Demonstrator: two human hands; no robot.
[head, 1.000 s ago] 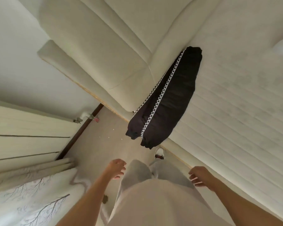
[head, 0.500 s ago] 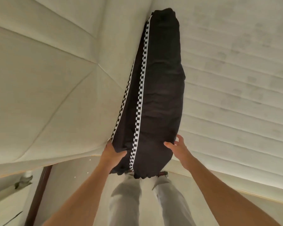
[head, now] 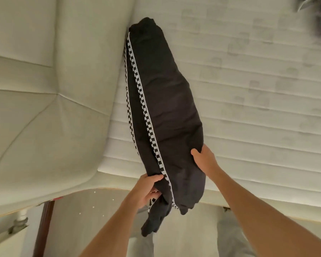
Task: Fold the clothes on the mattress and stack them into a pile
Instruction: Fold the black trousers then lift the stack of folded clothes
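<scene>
Two hands were on the black trousers (head: pixel 167 101), which lay lengthwise on the mattress (head: pixel 258 108) with their cuffs hanging over its near edge. My left hand (head: pixel 146 190) gripped a bunched leg near the checkered stripe (head: pixel 146 115); my right hand (head: pixel 205 160) held the other side, thumb on top, fingers curled under the cloth

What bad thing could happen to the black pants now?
The pants hang partly over the mattress edge, so the cuffs might slide to the floor if the left hand lets go. The right hand grips only one side, so lifting could make the legs come apart and the fold go crooked.
</scene>
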